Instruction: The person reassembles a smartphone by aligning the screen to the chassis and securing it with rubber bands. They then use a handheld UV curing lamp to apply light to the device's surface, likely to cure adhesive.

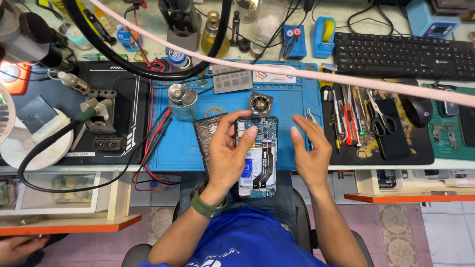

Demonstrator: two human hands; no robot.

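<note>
An opened phone [257,155], long axis running away from the person, is gripped by the left hand [228,153] while the empty, spread right hand [310,151] hovers just beside it.

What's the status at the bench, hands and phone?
Left hand grips the opened phone, thumb on its board. Right hand open, empty, beside it. Tweezers lie on the blue mat just beyond.

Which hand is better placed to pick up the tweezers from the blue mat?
Right, probably. The right hand is open and empty, its fingers close to the tweezers on the blue mat. The left hand is occupied holding the opened phone.
</note>
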